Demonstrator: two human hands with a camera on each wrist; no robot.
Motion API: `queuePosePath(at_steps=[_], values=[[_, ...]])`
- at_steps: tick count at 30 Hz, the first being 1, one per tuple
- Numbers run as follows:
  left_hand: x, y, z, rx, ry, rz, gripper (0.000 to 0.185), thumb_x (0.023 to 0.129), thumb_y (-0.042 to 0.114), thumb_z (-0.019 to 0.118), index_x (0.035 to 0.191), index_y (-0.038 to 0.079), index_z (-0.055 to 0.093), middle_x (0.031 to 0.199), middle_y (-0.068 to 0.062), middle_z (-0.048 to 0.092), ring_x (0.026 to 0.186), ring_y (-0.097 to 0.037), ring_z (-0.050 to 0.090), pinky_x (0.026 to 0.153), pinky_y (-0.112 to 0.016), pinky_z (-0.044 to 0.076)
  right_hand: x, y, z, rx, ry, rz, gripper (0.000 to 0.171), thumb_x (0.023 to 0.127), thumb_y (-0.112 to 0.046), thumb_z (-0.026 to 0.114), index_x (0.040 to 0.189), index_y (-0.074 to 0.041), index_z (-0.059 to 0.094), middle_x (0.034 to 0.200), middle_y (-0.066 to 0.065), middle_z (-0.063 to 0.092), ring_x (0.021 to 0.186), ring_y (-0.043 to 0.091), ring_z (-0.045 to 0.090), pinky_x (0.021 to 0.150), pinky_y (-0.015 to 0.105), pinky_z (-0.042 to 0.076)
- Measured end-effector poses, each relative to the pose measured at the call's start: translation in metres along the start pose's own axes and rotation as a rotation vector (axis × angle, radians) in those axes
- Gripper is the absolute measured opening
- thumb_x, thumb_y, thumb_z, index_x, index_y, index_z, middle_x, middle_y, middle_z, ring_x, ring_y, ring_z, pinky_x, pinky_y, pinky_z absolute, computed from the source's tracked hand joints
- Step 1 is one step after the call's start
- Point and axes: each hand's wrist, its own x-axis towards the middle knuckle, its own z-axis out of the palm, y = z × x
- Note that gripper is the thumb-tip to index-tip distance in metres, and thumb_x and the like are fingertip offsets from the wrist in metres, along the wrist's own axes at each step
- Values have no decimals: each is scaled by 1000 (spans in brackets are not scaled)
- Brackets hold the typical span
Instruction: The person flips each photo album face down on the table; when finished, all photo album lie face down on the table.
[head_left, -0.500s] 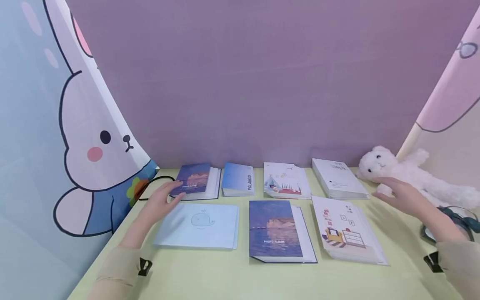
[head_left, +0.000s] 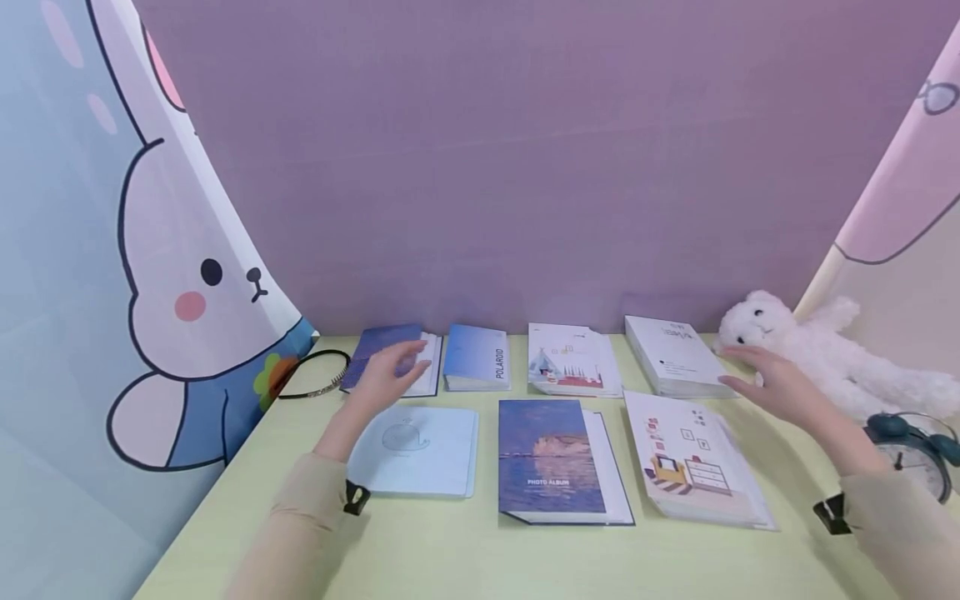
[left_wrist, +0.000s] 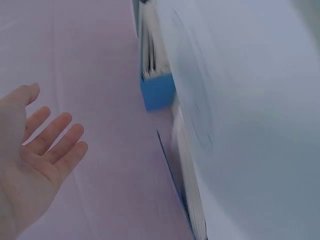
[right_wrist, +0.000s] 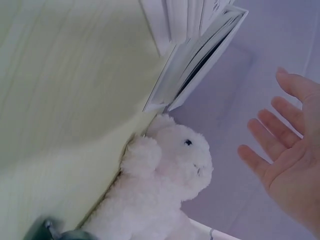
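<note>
The green table [head_left: 465, 558] runs to the purple wall [head_left: 525, 167] at its far edge, with a rabbit curtain [head_left: 150, 275] closing the left edge and a pink curtain [head_left: 900, 183] the right. Seven albums lie in two rows and fill the middle, leaving bare table only along the near edge and in narrow strips at both sides.

In the near row lie the whale album [head_left: 416, 450], the sea album [head_left: 555, 462] and the room album [head_left: 693, 458]. Along the far edge lie the small sea album [head_left: 378, 342], the Polaroid album [head_left: 476, 357], the tent album [head_left: 570, 360] and the white album [head_left: 675, 357]. A plush bear [head_left: 817, 346] fills the far right corner, a clock [head_left: 911, 454] sits at the right edge, and a hairband [head_left: 311, 375] lies at the far left.

My left hand [head_left: 386, 373] hovers over the small sea album, fingers spread and relaxed, holding nothing. My right hand [head_left: 765, 383] hovers flat and empty between the white album and the bear.

The left wrist view shows my bare palm [left_wrist: 35, 150] facing the wall and the Polaroid album's [left_wrist: 157, 90] page edges, though blurred. The right wrist view shows the bear's [right_wrist: 165, 175] face close by and the white album's [right_wrist: 200, 55] cover standing slightly off its pages.
</note>
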Motion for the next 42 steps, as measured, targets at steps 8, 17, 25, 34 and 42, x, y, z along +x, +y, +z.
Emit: queuePosePath(at_steps=[8,17,25,34,42], values=[[31,28,39,-113,-46,36,39,94,20,58,128,2,55,123,-17,61,113,-30,58,98,-43,47,5,-6,6,-2,-28,14,47,88,-19,65,123,10,52,126,36,47,115,54,42,92,67,34],[56,66,73,-193,-109,49,38,96,30,53,130,12,55,125,-10,62,113,-25,58,97,-42,48,9,-11,10,2,-49,1,43,89,-17,64,122,9,55,121,36,52,112,54,46,90,65,37],[68,93,100,-235,-129,64,39,96,33,52,129,12,56,124,-5,62,113,-19,59,96,-33,49,15,-16,17,9,-37,-50,41,88,-15,64,121,8,56,117,31,58,106,51,53,89,61,41],[84,121,120,-254,-182,100,37,97,34,50,129,15,57,124,-3,62,114,-18,58,96,-29,48,21,-19,26,24,-90,-42,42,89,-15,63,123,8,55,119,31,57,107,50,53,91,60,42],[96,143,137,-266,-190,117,35,98,30,50,127,13,59,122,-3,64,110,-17,60,96,-25,47,24,-23,33,32,-96,-53,39,90,-14,61,123,7,56,119,28,59,110,47,53,92,58,42]])
